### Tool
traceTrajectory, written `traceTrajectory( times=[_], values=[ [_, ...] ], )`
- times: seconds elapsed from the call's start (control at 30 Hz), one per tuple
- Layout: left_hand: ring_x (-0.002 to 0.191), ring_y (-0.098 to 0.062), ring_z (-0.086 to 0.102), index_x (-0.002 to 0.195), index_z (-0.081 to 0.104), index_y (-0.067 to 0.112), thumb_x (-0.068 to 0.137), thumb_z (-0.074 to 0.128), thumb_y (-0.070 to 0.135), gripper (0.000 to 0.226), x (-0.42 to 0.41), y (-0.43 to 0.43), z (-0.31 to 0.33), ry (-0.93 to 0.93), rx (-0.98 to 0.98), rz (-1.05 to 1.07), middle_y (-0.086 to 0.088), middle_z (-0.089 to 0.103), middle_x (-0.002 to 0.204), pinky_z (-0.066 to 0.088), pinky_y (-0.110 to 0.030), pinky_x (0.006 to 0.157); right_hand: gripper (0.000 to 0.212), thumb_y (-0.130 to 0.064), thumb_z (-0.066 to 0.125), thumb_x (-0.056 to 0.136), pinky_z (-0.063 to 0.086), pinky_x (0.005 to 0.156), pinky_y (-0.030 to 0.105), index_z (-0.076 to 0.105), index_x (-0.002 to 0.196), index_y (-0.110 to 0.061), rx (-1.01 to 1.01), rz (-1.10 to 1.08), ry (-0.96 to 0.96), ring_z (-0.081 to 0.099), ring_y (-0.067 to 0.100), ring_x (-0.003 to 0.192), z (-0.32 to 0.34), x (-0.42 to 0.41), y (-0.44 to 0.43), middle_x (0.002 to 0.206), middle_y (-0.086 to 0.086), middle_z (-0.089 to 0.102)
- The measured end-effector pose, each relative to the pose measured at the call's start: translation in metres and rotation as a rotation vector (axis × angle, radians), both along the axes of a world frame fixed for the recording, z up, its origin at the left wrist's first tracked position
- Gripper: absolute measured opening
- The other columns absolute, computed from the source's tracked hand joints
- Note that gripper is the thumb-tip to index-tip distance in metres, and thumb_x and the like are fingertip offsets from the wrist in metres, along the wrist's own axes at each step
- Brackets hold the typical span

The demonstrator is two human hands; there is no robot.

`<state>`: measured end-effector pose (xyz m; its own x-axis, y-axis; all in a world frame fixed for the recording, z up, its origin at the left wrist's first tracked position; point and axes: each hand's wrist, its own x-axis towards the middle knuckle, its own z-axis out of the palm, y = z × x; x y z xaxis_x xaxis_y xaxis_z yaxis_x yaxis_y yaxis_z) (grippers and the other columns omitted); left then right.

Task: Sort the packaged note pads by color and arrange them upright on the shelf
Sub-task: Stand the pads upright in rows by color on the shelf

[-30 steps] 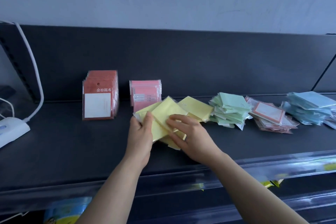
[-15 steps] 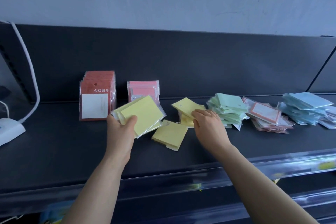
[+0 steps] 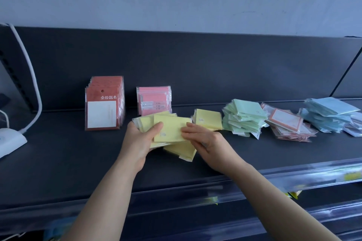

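Yellow pads (image 3: 168,131) held mid-shelf (image 3: 58,154): left hand (image 3: 142,139) fingers clamped on the bundle, right hand (image 3: 203,139) fingers pinching its edge. Square edges before standing them right of the pink pads (image 3: 154,101).

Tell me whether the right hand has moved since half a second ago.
Yes. The right hand moved left, away from the green stack, and now meets the yellow pads held by the left hand.

The red pack (image 3: 103,103) standing at 9 o'clock on the shelf (image 3: 58,152) has white words, 金榜题名, above its white square. The tiny print on the yellow pads (image 3: 169,130) is too small to read.
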<state>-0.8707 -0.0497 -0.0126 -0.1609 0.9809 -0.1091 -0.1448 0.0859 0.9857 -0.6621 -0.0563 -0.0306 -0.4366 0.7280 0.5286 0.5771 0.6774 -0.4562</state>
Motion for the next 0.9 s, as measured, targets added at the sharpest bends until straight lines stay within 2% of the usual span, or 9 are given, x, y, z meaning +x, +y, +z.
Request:
traceTrajectory(
  times=[0.1, 0.2, 0.27, 0.33, 0.47, 0.57, 0.67, 0.8, 0.9],
  values=[
    [0.098, -0.024, 0.069, 0.117, 0.058, 0.013, 0.083, 0.072, 0.013, 0.037, -0.005, 0.002, -0.004, 0.024, 0.007, 0.033, -0.007, 0.071, 0.108, 0.054, -0.052, 0.089, 0.056, 0.006, 0.043, 0.086, 0.008, 0.119, 0.021, 0.05, 0.138, -0.013, -0.104, -0.133, -0.118, 0.017, 0.005, 0.144, 0.005, 0.006, 0.007, 0.15, -0.004, 0.039],
    [0.097, -0.025, 0.069, 0.118, 0.057, 0.011, 0.085, 0.063, 0.01, 0.034, -0.012, 0.002, -0.002, 0.013, 0.048, 0.094, -0.009, 0.07, 0.108, 0.057, -0.046, 0.082, 0.051, -0.012, 0.039, 0.097, 0.005, 0.119, 0.028, 0.029, 0.147, -0.004, -0.246, -0.393, -0.201, 0.004, 0.02, 0.148, 0.007, 0.013, 0.023, 0.159, 0.008, 0.017],
    [0.096, -0.025, 0.069, 0.119, 0.056, 0.01, 0.082, 0.064, 0.014, 0.038, -0.017, 0.002, 0.0, 0.001, 0.067, 0.135, -0.01, 0.07, 0.108, 0.059, -0.042, 0.074, 0.042, -0.024, 0.037, 0.1, 0.014, 0.118, 0.039, 0.036, 0.136, -0.002, -0.314, -0.489, -0.253, 0.01, 0.029, 0.146, 0.006, 0.011, 0.032, 0.155, 0.013, 0.023],
    [0.098, -0.026, 0.069, 0.119, 0.055, 0.011, 0.072, 0.066, 0.023, 0.049, -0.021, 0.001, 0.002, -0.001, 0.079, 0.16, -0.01, 0.069, 0.109, 0.058, -0.047, 0.079, 0.038, -0.03, 0.039, 0.1, 0.023, 0.113, 0.042, 0.042, 0.13, -0.006, -0.332, -0.515, -0.265, 0.019, 0.029, 0.142, 0.007, 0.009, 0.032, 0.148, 0.009, 0.032],
    [0.099, -0.025, 0.068, 0.119, 0.056, 0.013, 0.068, 0.065, 0.026, 0.053, -0.027, -0.002, 0.002, -0.013, 0.111, 0.185, -0.008, 0.069, 0.11, 0.055, -0.052, 0.086, 0.035, -0.025, 0.043, 0.1, 0.023, 0.103, 0.021, 0.053, 0.131, -0.01, -0.298, -0.407, -0.125, 0.032, 0.022, 0.135, 0.011, 0.012, 0.022, 0.145, 0.003, 0.041],
    [0.101, -0.025, 0.068, 0.118, 0.057, 0.014, 0.065, 0.067, 0.029, 0.056, -0.028, -0.001, 0.002, -0.032, 0.13, 0.207, -0.008, 0.069, 0.111, 0.053, -0.055, 0.09, 0.032, -0.023, 0.046, 0.099, 0.023, 0.106, 0.023, 0.059, 0.127, -0.016, -0.288, -0.392, -0.057, 0.03, 0.022, 0.14, 0.012, 0.014, 0.024, 0.15, 0.004, 0.036],
    [0.103, -0.026, 0.066, 0.118, 0.056, 0.013, 0.067, 0.066, 0.029, 0.055, -0.029, 0.001, 0.003, -0.035, 0.157, 0.222, -0.008, 0.068, 0.112, 0.051, -0.056, 0.091, 0.042, -0.028, 0.048, 0.097, 0.025, 0.11, 0.03, 0.047, 0.139, -0.023, -0.45, -0.424, -0.009, 0.018, 0.023, 0.145, 0.015, 0.008, 0.029, 0.157, 0.011, 0.018],
    [0.105, -0.027, 0.065, 0.118, 0.053, 0.013, 0.071, 0.065, 0.032, 0.053, -0.026, 0.002, 0.006, -0.007, 0.18, 0.196, -0.007, 0.067, 0.112, 0.05, -0.058, 0.093, 0.049, -0.032, 0.05, 0.096, 0.028, 0.1, 0.02, 0.04, 0.143, -0.022, -0.491, -0.354, -0.015, 0.035, 0.014, 0.134, 0.017, 0.003, 0.023, 0.148, -0.001, 0.034],
    [0.107, -0.026, 0.063, 0.111, 0.05, 0.016, 0.082, 0.065, 0.027, 0.035, -0.021, 0.003, 0.007, 0.01, 0.199, 0.182, -0.003, 0.066, 0.109, 0.049, -0.053, 0.096, 0.052, -0.039, 0.059, 0.091, 0.035, 0.1, 0.022, 0.043, 0.139, -0.03, -0.539, -0.259, -0.012, 0.044, 0.01, 0.123, 0.02, 0.003, 0.015, 0.138, -0.008, 0.041]
  ],
)
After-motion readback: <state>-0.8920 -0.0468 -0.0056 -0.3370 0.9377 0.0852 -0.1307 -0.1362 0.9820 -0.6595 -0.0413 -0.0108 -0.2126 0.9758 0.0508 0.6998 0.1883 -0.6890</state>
